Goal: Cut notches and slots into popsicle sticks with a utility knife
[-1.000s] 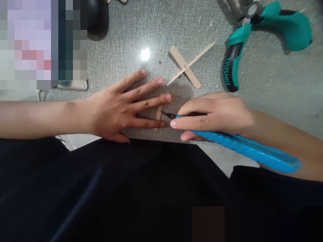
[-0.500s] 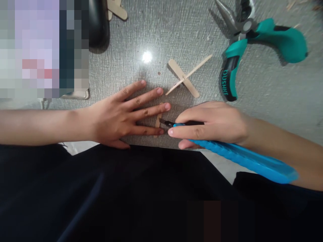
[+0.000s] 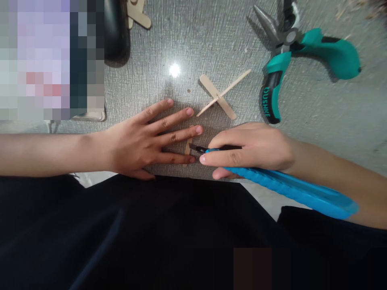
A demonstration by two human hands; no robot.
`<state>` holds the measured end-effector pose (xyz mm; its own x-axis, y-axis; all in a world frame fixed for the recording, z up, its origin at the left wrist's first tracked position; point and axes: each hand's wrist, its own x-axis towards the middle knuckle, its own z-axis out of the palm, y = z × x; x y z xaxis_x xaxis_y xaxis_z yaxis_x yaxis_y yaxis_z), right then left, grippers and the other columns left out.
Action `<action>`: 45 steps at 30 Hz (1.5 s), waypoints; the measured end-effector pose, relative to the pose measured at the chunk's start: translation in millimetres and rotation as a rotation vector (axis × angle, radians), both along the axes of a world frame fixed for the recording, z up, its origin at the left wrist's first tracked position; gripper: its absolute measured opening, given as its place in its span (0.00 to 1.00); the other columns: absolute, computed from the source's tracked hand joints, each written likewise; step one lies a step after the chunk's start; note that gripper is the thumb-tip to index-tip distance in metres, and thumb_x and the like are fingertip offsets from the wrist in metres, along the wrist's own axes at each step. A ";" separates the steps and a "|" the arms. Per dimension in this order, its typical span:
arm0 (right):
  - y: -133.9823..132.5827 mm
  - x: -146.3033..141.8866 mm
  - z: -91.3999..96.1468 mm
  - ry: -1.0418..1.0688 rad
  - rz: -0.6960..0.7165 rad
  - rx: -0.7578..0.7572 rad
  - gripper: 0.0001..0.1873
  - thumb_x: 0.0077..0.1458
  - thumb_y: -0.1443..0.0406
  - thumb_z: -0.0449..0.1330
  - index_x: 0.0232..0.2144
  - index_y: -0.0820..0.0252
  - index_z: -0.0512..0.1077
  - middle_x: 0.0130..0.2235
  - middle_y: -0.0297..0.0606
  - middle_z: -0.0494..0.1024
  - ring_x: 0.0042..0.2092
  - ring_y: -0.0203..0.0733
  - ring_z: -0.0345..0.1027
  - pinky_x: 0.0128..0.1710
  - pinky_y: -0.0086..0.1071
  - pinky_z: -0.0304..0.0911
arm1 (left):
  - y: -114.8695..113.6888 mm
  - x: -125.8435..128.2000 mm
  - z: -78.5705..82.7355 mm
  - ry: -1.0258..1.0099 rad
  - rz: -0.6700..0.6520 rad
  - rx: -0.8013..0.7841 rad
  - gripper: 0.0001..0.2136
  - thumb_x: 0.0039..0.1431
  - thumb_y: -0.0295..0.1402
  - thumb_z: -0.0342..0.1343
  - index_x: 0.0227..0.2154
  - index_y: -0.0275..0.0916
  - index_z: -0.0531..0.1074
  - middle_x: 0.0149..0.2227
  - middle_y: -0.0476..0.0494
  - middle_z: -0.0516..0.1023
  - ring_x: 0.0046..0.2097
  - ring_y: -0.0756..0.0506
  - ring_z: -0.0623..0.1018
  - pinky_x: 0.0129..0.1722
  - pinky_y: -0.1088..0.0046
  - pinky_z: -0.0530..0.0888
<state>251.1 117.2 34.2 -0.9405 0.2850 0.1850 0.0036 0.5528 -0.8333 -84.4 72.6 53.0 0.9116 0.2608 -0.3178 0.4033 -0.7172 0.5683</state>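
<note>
My left hand lies flat on the table with its fingers spread. Its outer fingertips press on a short wooden craft stick, which the fingers partly cover. In my right hand is a blue utility knife, gripped near its front end. The knife's short dark blade touches or hovers just over the stick between two fingers of my left hand; I cannot tell which. Just beyond my fingertips, a thin pointed stick crosses a flat craft stick, forming an X-shaped stick piece.
Long-nose pliers with teal and black handles lie open at the upper right. More craft sticks sit at the top, beside a black rounded object. Wood shavings are scattered at the far right. A blurred patch hides the upper left.
The view has shifted slightly, so the pliers and X-shaped piece appear a little lower and further left. Both hands, the knife and the stick keep nearly the same positions relative to each other.
</note>
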 end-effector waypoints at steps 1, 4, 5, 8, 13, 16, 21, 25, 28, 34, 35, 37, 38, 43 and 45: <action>0.4 -0.3 -0.7 0.003 0.001 0.010 0.16 0.80 0.59 0.65 0.65 0.52 0.77 0.48 0.37 0.85 0.40 0.38 0.79 0.44 0.32 0.71 | -0.2 0.1 0.3 -0.001 -0.003 0.007 0.45 0.64 0.50 0.73 0.78 0.39 0.65 0.88 0.39 0.46 0.87 0.15 0.41 0.79 0.15 0.42; 1.0 -1.6 -0.3 -0.015 0.002 0.040 0.15 0.80 0.61 0.63 0.65 0.52 0.76 0.47 0.36 0.84 0.38 0.38 0.77 0.42 0.32 0.70 | -1.1 0.6 1.4 -0.017 0.001 0.023 0.45 0.63 0.48 0.74 0.78 0.40 0.65 0.89 0.39 0.44 0.87 0.15 0.40 0.79 0.15 0.43; 1.0 -2.2 0.5 -0.019 0.003 0.044 0.15 0.80 0.61 0.63 0.64 0.52 0.77 0.46 0.36 0.84 0.38 0.38 0.76 0.41 0.32 0.69 | -1.3 0.6 1.6 -0.026 0.004 0.028 0.46 0.62 0.48 0.75 0.78 0.41 0.65 0.89 0.40 0.44 0.87 0.16 0.41 0.79 0.16 0.43; 0.9 -4.1 3.7 -0.032 -0.010 0.050 0.13 0.80 0.62 0.63 0.62 0.53 0.78 0.43 0.36 0.84 0.37 0.38 0.76 0.39 0.33 0.68 | -1.4 -0.4 1.7 -0.064 0.020 0.058 0.50 0.57 0.46 0.80 0.79 0.47 0.64 0.89 0.42 0.44 0.88 0.18 0.42 0.81 0.19 0.45; 1.0 -6.3 7.9 -0.054 -0.025 0.046 0.13 0.81 0.63 0.61 0.61 0.53 0.79 0.42 0.36 0.84 0.37 0.38 0.76 0.38 0.33 0.68 | 0.1 -1.1 9.5 -0.069 0.020 0.084 0.52 0.55 0.45 0.82 0.79 0.54 0.63 0.89 0.44 0.46 0.88 0.23 0.45 0.84 0.25 0.50; 0.0 -7.3 7.9 -0.062 -0.030 0.060 0.12 0.82 0.62 0.59 0.61 0.52 0.79 0.42 0.36 0.84 0.36 0.39 0.75 0.37 0.34 0.67 | -1.3 1.3 18.8 -0.020 0.052 0.078 0.45 0.62 0.42 0.77 0.79 0.45 0.64 0.88 0.40 0.51 0.87 0.22 0.49 0.82 0.22 0.52; -0.7 -5.4 4.6 0.008 -0.065 0.092 0.10 0.81 0.63 0.58 0.59 0.53 0.76 0.40 0.34 0.83 0.34 0.38 0.75 0.36 0.34 0.65 | -3.8 2.0 19.9 -0.035 0.095 0.070 0.38 0.68 0.41 0.70 0.77 0.43 0.66 0.86 0.40 0.56 0.87 0.22 0.50 0.82 0.22 0.51; 3.8 -1.2 5.2 0.024 -0.034 0.098 0.09 0.80 0.64 0.60 0.58 0.54 0.74 0.40 0.33 0.82 0.35 0.37 0.76 0.37 0.33 0.67 | -2.4 -1.5 7.0 -0.034 0.022 0.062 0.42 0.68 0.45 0.69 0.81 0.46 0.61 0.88 0.41 0.47 0.87 0.19 0.47 0.80 0.19 0.48; 4.7 -1.4 5.9 0.021 -0.023 0.121 0.10 0.82 0.62 0.57 0.60 0.53 0.73 0.41 0.33 0.82 0.36 0.36 0.75 0.38 0.31 0.67 | -2.3 -4.2 -2.2 -0.033 -0.008 0.071 0.46 0.68 0.49 0.69 0.83 0.49 0.56 0.89 0.40 0.41 0.87 0.17 0.43 0.81 0.18 0.45; -11.1 -8.9 -1.0 0.047 -0.080 0.285 0.10 0.85 0.58 0.53 0.58 0.54 0.68 0.38 0.31 0.79 0.33 0.37 0.70 0.33 0.34 0.62 | -7.8 -8.2 -10.0 -0.178 0.021 0.179 0.55 0.64 0.52 0.72 0.85 0.53 0.45 0.89 0.36 0.35 0.88 0.20 0.44 0.83 0.24 0.49; -14.2 -9.9 -2.8 0.049 -0.091 0.319 0.10 0.85 0.57 0.53 0.58 0.53 0.68 0.37 0.30 0.78 0.32 0.37 0.69 0.32 0.34 0.60 | -8.8 -7.6 -9.0 -0.176 0.028 0.183 0.56 0.63 0.51 0.73 0.85 0.53 0.45 0.89 0.36 0.35 0.87 0.18 0.44 0.83 0.23 0.50; -18.7 -11.0 -5.7 0.063 -0.106 0.373 0.10 0.85 0.55 0.53 0.57 0.52 0.67 0.36 0.29 0.77 0.31 0.38 0.68 0.31 0.35 0.59 | -10.1 -5.1 -4.8 -0.121 0.052 0.177 0.56 0.61 0.49 0.75 0.85 0.55 0.48 0.89 0.39 0.38 0.87 0.17 0.46 0.82 0.22 0.51; -19.8 -11.2 -6.5 0.069 -0.109 0.385 0.10 0.85 0.56 0.53 0.57 0.52 0.68 0.35 0.29 0.76 0.30 0.38 0.68 0.30 0.35 0.58 | -10.4 -3.5 -2.1 -0.073 0.065 0.169 0.56 0.59 0.47 0.77 0.84 0.57 0.51 0.89 0.42 0.41 0.87 0.17 0.46 0.83 0.22 0.51; -17.1 -10.6 -4.9 0.065 -0.106 0.333 0.05 0.82 0.64 0.57 0.56 0.52 0.69 0.36 0.26 0.77 0.30 0.34 0.66 0.31 0.32 0.58 | -13.2 -0.4 6.6 0.009 0.085 0.166 0.54 0.58 0.47 0.77 0.83 0.56 0.55 0.89 0.40 0.45 0.87 0.17 0.48 0.83 0.22 0.52; -15.4 -10.5 -4.6 0.079 -0.117 0.335 0.07 0.80 0.66 0.58 0.56 0.53 0.70 0.36 0.26 0.77 0.31 0.34 0.66 0.32 0.31 0.61 | -16.2 -2.1 5.9 -0.053 0.115 0.193 0.52 0.60 0.46 0.76 0.83 0.50 0.56 0.88 0.34 0.46 0.87 0.18 0.49 0.84 0.25 0.52</action>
<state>240.6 101.8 29.6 -0.8842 0.3006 0.3576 0.0253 0.7951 -0.6060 -86.5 56.3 58.9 0.8864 0.4154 -0.2044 0.4621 -0.7655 0.4478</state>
